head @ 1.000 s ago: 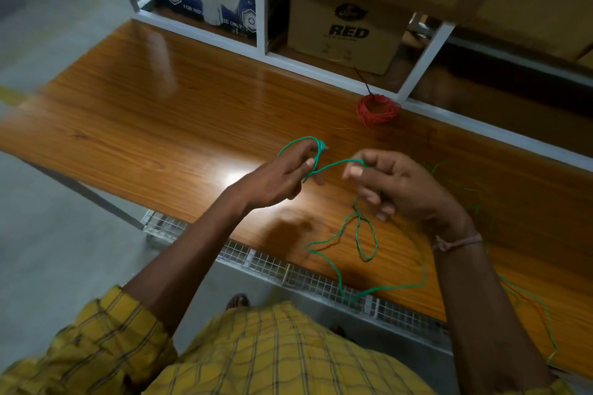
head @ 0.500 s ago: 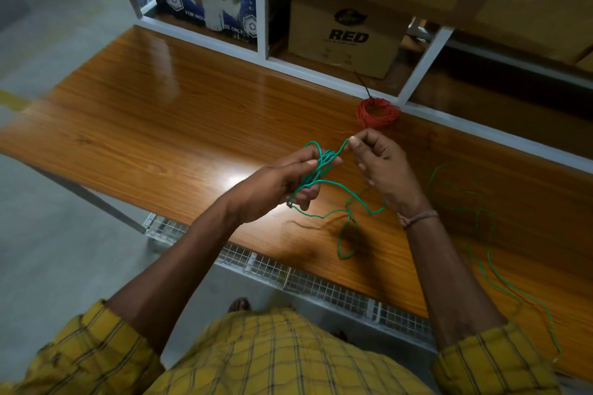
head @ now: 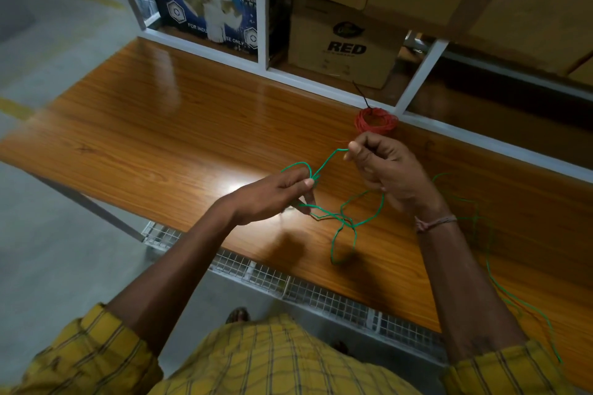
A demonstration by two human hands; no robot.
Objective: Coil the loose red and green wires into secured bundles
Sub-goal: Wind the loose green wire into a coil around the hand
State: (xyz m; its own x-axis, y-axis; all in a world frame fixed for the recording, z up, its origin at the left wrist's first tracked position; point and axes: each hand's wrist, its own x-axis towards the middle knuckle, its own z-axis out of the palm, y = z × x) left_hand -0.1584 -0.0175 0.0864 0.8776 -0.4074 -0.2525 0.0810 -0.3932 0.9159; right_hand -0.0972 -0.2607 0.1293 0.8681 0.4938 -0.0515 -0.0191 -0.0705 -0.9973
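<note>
In the head view, the green wire (head: pixel 327 162) runs taut on a diagonal at frame centre, from the left hand (head: pixel 272 197), pinched shut on small loops, up-right to the right hand (head: pixel 388 173), pinched on the strand. Slack trails to the lower right over the table (head: pixel 160 125). The red wire (head: pixel 375 120), already coiled, lies just above the right hand.

The green wire (head: pixel 348 221) vanishes inside both fists; its far tail (head: pixel 487 253) blurs against the tabletop (head: pixel 160 125).
</note>
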